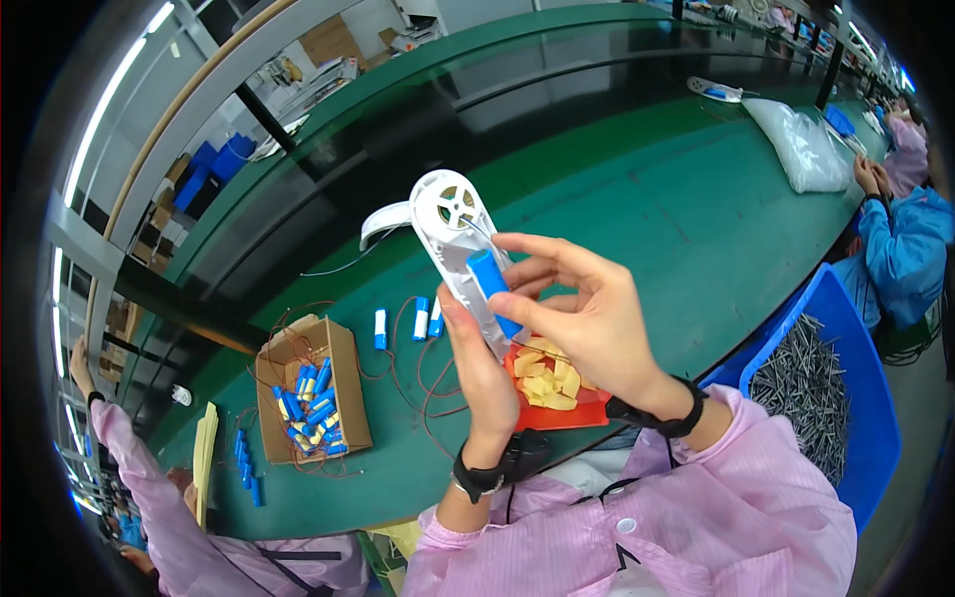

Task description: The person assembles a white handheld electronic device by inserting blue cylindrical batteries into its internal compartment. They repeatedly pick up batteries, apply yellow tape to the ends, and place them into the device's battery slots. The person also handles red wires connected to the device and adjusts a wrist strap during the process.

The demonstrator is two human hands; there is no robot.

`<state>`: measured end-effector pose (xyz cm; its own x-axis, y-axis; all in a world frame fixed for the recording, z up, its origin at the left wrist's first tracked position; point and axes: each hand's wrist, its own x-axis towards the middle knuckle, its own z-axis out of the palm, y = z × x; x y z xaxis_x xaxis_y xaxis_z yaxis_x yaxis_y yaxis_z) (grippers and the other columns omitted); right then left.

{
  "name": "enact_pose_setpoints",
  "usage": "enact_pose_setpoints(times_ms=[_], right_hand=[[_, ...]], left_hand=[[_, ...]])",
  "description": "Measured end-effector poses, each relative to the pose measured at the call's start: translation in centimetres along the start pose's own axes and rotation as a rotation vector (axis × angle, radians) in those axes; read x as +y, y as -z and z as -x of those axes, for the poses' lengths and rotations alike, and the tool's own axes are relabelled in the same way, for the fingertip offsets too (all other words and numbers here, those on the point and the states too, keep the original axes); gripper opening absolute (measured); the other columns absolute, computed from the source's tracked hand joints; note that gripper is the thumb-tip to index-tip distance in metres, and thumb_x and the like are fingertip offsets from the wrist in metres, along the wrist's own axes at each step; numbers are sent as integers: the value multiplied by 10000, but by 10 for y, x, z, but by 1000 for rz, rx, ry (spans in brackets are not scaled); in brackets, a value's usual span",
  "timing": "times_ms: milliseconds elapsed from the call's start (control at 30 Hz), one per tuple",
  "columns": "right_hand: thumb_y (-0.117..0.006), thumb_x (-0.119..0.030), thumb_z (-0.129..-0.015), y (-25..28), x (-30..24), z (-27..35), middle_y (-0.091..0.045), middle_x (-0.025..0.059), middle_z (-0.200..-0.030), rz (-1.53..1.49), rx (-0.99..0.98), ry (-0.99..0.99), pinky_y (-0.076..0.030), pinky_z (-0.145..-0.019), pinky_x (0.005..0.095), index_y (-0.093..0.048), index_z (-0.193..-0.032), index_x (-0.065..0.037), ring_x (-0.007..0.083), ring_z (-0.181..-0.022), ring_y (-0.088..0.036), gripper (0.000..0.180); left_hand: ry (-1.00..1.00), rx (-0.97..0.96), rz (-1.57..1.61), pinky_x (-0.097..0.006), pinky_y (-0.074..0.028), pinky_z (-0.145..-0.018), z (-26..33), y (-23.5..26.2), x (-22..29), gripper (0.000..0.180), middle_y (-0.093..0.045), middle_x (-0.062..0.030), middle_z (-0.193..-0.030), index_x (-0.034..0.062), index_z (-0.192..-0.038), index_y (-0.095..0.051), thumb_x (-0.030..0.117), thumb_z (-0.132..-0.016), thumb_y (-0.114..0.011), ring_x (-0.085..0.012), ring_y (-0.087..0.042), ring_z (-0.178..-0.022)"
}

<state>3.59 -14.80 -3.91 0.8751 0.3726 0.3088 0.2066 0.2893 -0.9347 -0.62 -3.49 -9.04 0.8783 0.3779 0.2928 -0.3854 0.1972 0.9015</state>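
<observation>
My left hand is closed around the lower part of a long white plastic housing, tilted up over the bench. A round spoked grille sits in its far end. With the fingertips of my right hand I pinch a blue cylindrical battery at the open housing; whether it is fully seated I cannot tell. Beside the far end is a curved white plastic piece with a thin wire trailing left. Below my hands, a red tray holds yellow pieces.
Left on the green bench stands a cardboard box of blue batteries with red wires. Several loose batteries lie near it. A blue bin of metal screws is at my right. Beyond lies a clear plastic bag; co-workers sit on both sides.
</observation>
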Motion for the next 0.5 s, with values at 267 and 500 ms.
enact_pose_setpoints(times_ms=[267,500], right_hand=[[-767,-3,-819,-17,1,-7,-735,157,-952,-2,96,-21,-600,-750,279,-625,-1170,37,160,-838,-724,381],[-782,22,-777,-11,15,-10,-716,127,-941,256,183,290,-605,-736,283,-692,-1159,18,176,-829,-731,393]], left_hand=[[-12,61,-83,-326,-482,-943,-2,-5,0,578,-552,-109,-1283,58,-1467,-319,472,-1089,-179,-188,-584,-1129],[-31,79,-116,-310,-470,-942,0,-14,0,566,-523,-99,-1308,65,-1479,-315,462,-1092,-205,-159,-565,-1122]])
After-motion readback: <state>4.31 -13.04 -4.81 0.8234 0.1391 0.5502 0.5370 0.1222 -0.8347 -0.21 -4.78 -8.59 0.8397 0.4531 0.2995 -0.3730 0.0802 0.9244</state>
